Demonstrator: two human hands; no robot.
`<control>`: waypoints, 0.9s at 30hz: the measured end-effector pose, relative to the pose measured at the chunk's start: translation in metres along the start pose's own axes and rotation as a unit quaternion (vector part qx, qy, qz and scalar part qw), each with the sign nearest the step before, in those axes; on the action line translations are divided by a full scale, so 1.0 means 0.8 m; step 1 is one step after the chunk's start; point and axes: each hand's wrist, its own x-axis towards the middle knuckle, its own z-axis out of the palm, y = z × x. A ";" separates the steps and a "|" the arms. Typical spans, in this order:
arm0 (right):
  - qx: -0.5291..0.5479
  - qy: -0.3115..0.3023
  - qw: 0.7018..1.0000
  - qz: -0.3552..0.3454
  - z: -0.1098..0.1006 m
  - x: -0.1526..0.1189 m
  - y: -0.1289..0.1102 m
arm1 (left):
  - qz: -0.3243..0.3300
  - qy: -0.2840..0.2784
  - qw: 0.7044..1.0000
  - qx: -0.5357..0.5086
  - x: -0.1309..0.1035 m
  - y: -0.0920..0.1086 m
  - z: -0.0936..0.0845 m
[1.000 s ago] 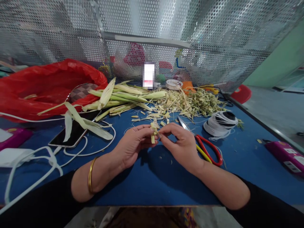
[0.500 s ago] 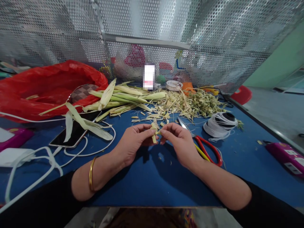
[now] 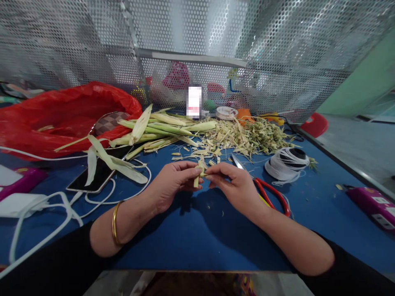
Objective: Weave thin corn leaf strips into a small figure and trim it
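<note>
Above the middle of the blue table, my left hand pinches a small folded piece of pale corn husk between thumb and fingers. My right hand is closed at the right side of the same piece, its thumb and fingertips gripping a narrow end of it. The fingertips partly hide how the husk is folded. Just beyond the hands lie trimmed husk scraps. Scissors with red handles lie right of my right hand, partly behind it, and a yellow-handled tool shows beside them.
Long corn husks and a heap of dried plant bits line the back. A white thread spool stands at right. Left are a red plastic bag, a dark phone and white cables. Perforated metal mesh rises behind.
My right hand has shifted slightly left, closer to my left hand, and now pinches the husk's right end. The husk piece has turned slightly. The camera view has moved a little.
</note>
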 end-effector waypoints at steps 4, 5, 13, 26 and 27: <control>-0.054 -0.004 0.998 -0.024 0.000 0.000 -0.001 | 0.005 -0.020 1.000 0.012 -0.002 0.000 0.002; -0.074 -0.003 0.997 -0.038 0.001 -0.001 -0.001 | 0.007 -0.022 1.000 0.020 -0.003 -0.001 0.003; -0.130 -0.024 0.990 -0.054 0.000 -0.004 -0.004 | 0.018 -0.011 0.998 0.057 -0.003 -0.007 0.009; -0.025 -0.054 0.996 0.068 -0.010 0.002 -0.008 | 0.033 0.024 0.999 0.031 -0.001 -0.006 0.006; 0.010 -0.052 0.995 0.088 -0.010 0.004 -0.008 | 0.035 0.025 0.999 0.033 -0.001 -0.006 0.007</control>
